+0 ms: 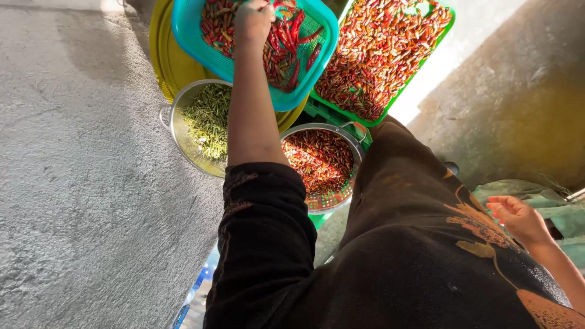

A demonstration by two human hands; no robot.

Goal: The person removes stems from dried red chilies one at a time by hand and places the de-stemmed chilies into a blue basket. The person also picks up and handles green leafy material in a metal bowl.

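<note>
Reaching into the teal basket (317,61), left hand (253,21) is buried among the red chillies (286,52), fingers curled together on the pile; can't tell if they actually pinch one, since the fingertips are hidden under the hand. Left arm is stretched out straight from a black sleeve (262,244).

Everything else, relative to the teal basket:
- Under it, a yellow tub (167,58), rim showing on the side toward the concrete floor (79,183).
- Beside it on the far side from the floor, touching or overlapping its edge, a green tray (448,27) full of mixed red and orange chillies, stems off.
- Just below it toward the person, a steel strainer (177,137) holding green stems (207,116), partly tucked under the basket.
- Next to that strainer, also just below the basket, a second steel bowl (359,143) of small stemmed-off chillies, standing on a green crate (326,113).

Right hand (515,216) is well apart from the basket, down beside the person's dark-trousered knee (420,201), palm up, fingers loosely spread, empty. Green cloth (548,204) lies behind it.
</note>
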